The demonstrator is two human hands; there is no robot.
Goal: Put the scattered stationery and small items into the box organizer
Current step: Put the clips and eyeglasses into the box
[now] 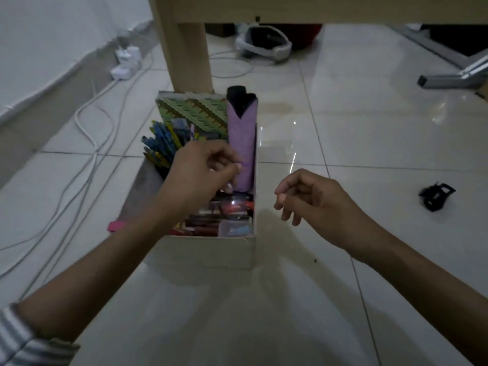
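Surroundings: a pale wooden table leg (190, 48) stands just behind the box. White cables (87, 128) trail across the glossy white tiled floor (369, 128) on the left, from a white power strip with plugs (126, 63) by the wall. A white and black headset (264, 43) lies under the table, and a grey metal frame foot (449, 77) is at far right.
Box organizer: a beige cardboard box organizer (206, 250) sits on the floor, centre frame, open on top.
Inside the box: a purple folded umbrella with a black top (242, 138) along the right wall, a green patterned notebook (195, 110) at the back, a bunch of blue and yellow pens (159, 146) on the left, and red-framed glasses (235, 204) and a small clear plastic case (235, 229) near the front.
Still outside: a small black plastic clip (435, 196) lies on the floor, well to the right of the box.
Left hand (203, 170): over the box, covering its middle, fingers curled with the tips against the umbrella. I cannot tell if it grips anything.
Right hand (311, 199): hovers just right of the box, fingers loosely curled, holding nothing.
Sleeve: a grey striped cuff (26, 344) on the left arm.
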